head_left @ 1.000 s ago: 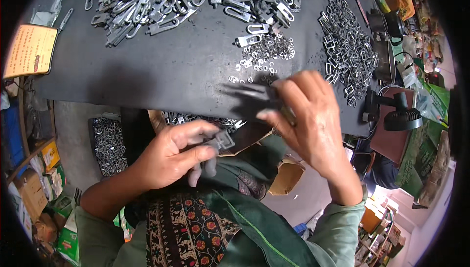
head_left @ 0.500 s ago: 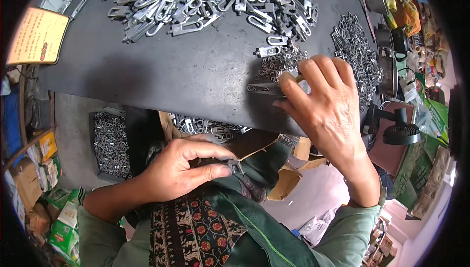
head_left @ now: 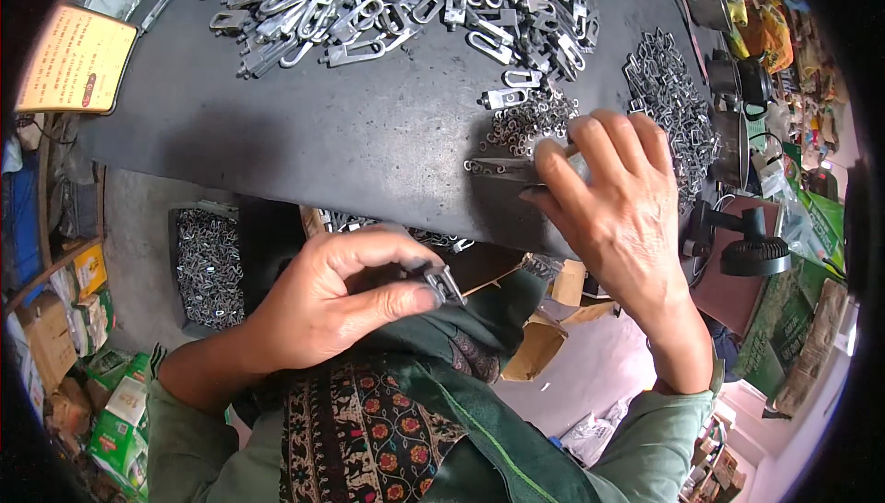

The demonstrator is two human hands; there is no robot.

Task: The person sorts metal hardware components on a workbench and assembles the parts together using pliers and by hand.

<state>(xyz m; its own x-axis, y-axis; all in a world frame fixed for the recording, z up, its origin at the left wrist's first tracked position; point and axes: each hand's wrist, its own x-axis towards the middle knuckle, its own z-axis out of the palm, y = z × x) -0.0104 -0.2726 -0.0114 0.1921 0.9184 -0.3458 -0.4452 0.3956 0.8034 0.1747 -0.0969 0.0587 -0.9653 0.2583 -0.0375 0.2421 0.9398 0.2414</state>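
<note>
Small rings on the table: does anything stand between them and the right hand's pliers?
Nothing visible does: the pliers in the right hand have their tips beside the near edge of the small rings.

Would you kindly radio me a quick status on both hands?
Left hand pinching small metal piece. Right hand gripping pliers-like tool, tip near pile of small rings on dark table. Nothing visibly in the way.

A dark table (head_left: 341, 143) carries a heap of looped metal parts (head_left: 323, 5) at its far edge; tiny metal rings (head_left: 530, 120) lie nearer; small metal frames (head_left: 659, 79) pile toward the right edge; a yellow-screened device (head_left: 76, 60) sits at the left edge.
</note>
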